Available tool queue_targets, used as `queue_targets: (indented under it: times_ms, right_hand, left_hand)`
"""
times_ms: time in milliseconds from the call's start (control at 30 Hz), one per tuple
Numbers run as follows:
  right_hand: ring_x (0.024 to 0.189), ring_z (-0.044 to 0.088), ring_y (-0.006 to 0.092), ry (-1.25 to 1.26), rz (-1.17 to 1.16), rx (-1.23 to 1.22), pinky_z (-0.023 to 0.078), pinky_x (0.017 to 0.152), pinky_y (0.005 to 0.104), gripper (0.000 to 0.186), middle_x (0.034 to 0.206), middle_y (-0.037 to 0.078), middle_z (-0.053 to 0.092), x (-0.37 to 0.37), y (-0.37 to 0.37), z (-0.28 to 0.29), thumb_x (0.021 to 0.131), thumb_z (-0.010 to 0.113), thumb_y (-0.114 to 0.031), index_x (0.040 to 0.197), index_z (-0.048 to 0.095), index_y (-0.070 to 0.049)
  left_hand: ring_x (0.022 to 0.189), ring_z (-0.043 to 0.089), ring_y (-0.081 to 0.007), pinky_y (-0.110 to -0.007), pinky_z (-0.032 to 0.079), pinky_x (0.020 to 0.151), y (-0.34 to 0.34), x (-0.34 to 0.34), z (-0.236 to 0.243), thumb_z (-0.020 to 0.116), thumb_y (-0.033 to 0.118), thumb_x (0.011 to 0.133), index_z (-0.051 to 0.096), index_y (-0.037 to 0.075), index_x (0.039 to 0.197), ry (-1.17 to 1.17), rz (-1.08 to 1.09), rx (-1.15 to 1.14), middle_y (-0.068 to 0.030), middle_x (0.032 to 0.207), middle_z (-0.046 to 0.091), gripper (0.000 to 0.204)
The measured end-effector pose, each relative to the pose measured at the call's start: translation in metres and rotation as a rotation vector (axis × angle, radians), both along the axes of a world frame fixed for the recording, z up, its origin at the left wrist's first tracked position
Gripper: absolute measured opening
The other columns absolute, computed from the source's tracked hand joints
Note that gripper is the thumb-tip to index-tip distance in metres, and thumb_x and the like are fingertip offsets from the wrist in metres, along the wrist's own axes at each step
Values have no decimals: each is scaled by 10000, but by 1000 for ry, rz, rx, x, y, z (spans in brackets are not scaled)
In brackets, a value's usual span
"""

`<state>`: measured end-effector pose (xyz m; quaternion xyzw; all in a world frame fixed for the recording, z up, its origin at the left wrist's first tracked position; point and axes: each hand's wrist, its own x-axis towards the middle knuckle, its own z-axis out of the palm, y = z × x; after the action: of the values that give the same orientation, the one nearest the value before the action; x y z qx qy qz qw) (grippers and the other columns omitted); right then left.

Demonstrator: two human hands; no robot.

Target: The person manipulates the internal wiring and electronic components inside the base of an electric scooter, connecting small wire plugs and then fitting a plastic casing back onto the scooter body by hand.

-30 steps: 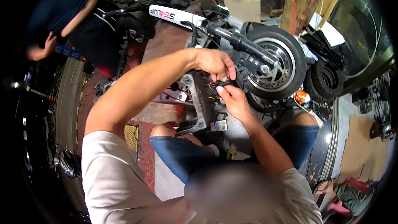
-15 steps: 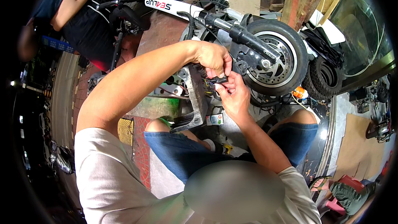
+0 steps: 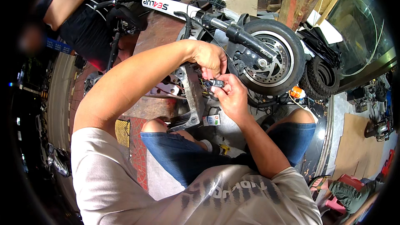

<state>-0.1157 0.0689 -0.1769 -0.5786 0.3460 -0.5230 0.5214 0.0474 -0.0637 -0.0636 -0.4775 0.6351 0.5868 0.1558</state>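
Block of black plastic (image 3: 217, 83), seemingly a connector, held at the fingertips just left of the scooter wheel (image 3: 285, 66).
The right hand (image 3: 234, 100) pinches it in a narrow grip, thumb against fingers, probably because so small a piece leaves room for the tips alone; the left hand (image 3: 210, 58) arches over from above, fingertips bunched at the block's end farther from the wheel, but whether that grip is closed on it I cannot tell. Thin wires (image 3: 205, 84) beside the block likely explain why both hands sit so near the grey metal frame (image 3: 192, 96), angular and scuffed, left of the wheel. A smooth, tubular fork (image 3: 246, 39) slants down to the wheel; knobbly black tyres (image 3: 313, 81) lie right of it, and rough-grained planks (image 3: 304, 6) lean above it.
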Motion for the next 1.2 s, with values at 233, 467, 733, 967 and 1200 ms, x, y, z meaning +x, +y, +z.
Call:
queue_targets:
  times_ms: [233,467,733,967,1200]
  right_hand:
    - [753,641,63,63,-146,-95,541,657,238,200,943,57,671,4,6,5,911,775,92,1060,648,54]
    - [754,640,70,71,-172,-90,540,652,251,204,936,69,674,3,10,9,895,797,74,1036,652,50]
    - [785,717,184,259,-182,-252,586,704,309,264,976,131,692,-5,14,12,874,832,13,1068,654,35]
    - [851,750,219,248,-180,-240,612,760,343,297,1014,143,706,-1,19,4,887,812,26,1120,629,35]
    - [907,726,143,75,-151,-18,607,766,311,306,1017,123,706,13,25,-9,914,784,70,1153,593,45]
  left_hand:
    - [810,757,-226,-373,610,718,6,-14,9,710,-5,812,746,31,1162,-259,-195,-103,-131,957,778,354]
    - [1029,732,-304,-441,557,874,6,-36,15,729,81,748,793,86,1183,-493,-848,-302,-139,1081,796,440]
    - [1010,732,-306,-423,562,849,-2,-26,4,688,91,795,801,105,1080,-408,-895,-395,-128,1039,793,307]
    - [1005,733,-313,-415,563,841,8,-30,34,720,116,786,795,79,1043,-475,-486,-385,-130,1023,789,270]
    - [972,745,-338,-441,572,825,2,-22,26,718,148,784,796,69,1076,-374,-573,-492,-145,1021,799,313]
